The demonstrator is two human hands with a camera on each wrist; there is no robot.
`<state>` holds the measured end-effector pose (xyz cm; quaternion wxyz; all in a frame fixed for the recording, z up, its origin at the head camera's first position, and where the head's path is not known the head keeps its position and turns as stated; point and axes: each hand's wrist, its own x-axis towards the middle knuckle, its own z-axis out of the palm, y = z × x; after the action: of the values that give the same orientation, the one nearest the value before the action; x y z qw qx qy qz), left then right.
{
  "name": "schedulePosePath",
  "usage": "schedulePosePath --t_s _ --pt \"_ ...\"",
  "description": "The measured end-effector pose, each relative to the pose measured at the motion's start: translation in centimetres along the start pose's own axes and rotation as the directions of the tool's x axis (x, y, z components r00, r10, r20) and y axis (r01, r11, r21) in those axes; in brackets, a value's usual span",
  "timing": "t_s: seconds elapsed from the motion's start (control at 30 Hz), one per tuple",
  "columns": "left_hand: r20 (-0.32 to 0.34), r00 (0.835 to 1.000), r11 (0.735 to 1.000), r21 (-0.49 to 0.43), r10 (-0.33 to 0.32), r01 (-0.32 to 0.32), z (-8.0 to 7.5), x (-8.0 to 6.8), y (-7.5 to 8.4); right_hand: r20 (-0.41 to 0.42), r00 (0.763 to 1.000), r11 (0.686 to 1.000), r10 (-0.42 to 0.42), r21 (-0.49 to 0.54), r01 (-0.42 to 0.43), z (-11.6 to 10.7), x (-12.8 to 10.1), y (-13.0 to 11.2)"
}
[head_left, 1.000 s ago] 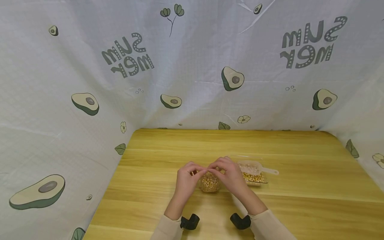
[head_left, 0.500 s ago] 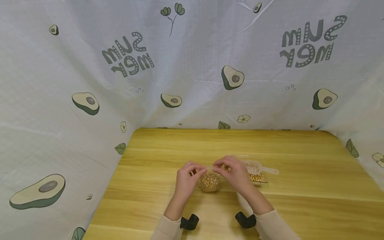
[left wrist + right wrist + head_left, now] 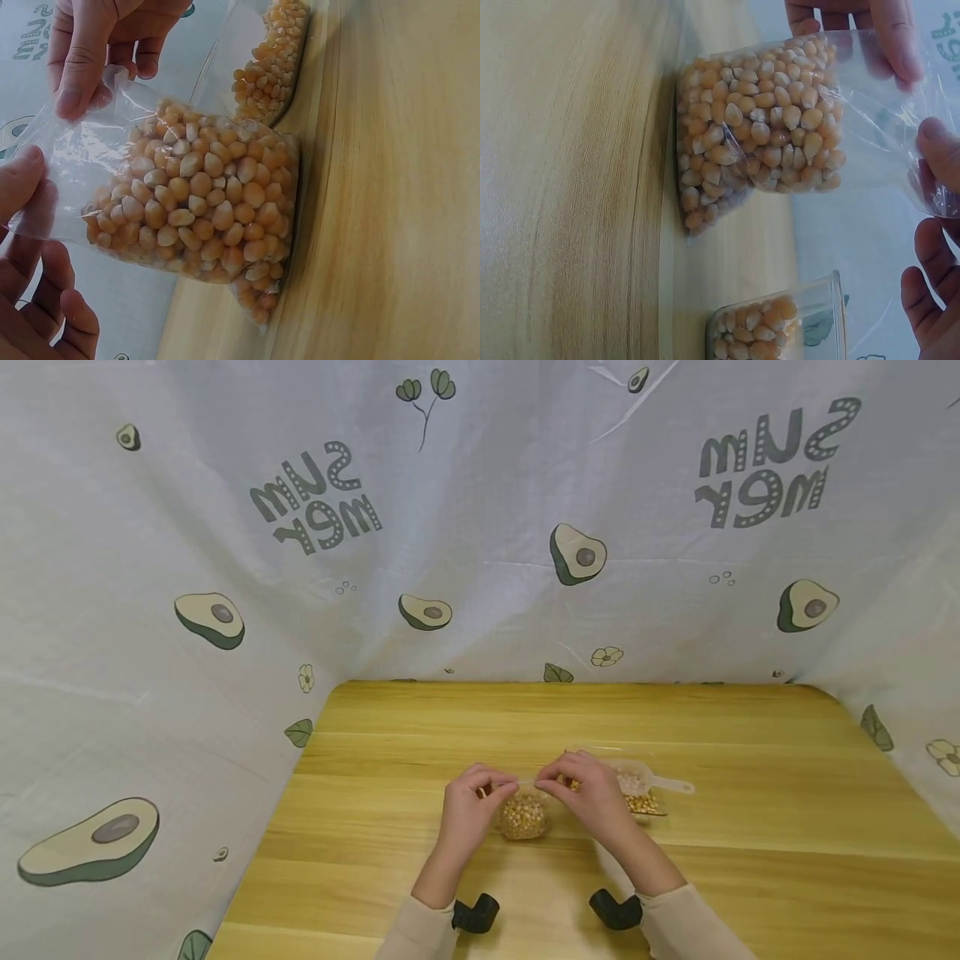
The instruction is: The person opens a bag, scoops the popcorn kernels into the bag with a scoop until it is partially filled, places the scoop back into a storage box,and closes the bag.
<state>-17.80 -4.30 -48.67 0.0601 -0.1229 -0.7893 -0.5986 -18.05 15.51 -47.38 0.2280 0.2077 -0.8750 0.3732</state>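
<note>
A clear plastic bag [image 3: 522,817] filled with corn kernels stands on the wooden table between my hands. My left hand [image 3: 467,810] pinches the left side of the bag's upper edge between thumb and fingers. On the opposite side my right hand [image 3: 588,795] pinches the same edge, thumb nearest me. In the left wrist view the kernels [image 3: 199,202] fill the lower part of the bag, and the loose plastic [image 3: 71,142] above them is stretched between both hands. The right wrist view shows the bag's bottom resting on the table, one corner [image 3: 712,210] bulging with kernels.
Just right of my right hand is a clear rectangular container [image 3: 660,814] of corn kernels, partly hidden by that hand. A translucent scoop [image 3: 673,785] lies across it, handle to the right. A white printed curtain [image 3: 487,527] encloses the table's back and sides.
My right hand has shifted to the right, so the fingertips that met above the bag are now apart along its top edge. The left hand and the bag have stayed nearly in place.
</note>
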Motion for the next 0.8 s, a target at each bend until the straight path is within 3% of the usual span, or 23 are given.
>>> schedulePosePath --t_s 0.23,0.57,0.8 --pt "-0.004 1.000 1.000 -0.001 -0.008 0.008 0.0 0.1 0.2 0.000 1.000 1.000 0.014 0.014 -0.014 -0.2 0.0 0.1" --pt "-0.002 0.997 0.995 -0.064 -0.079 0.079 -0.2 0.1 0.3 0.075 0.978 0.981 0.193 0.005 -0.194 -1.9 -0.4 0.6" --pt "-0.015 0.997 0.996 -0.056 -0.077 0.076 -0.1 0.0 0.3 0.049 0.990 0.991 0.131 0.002 -0.131 -1.8 -0.4 0.6"
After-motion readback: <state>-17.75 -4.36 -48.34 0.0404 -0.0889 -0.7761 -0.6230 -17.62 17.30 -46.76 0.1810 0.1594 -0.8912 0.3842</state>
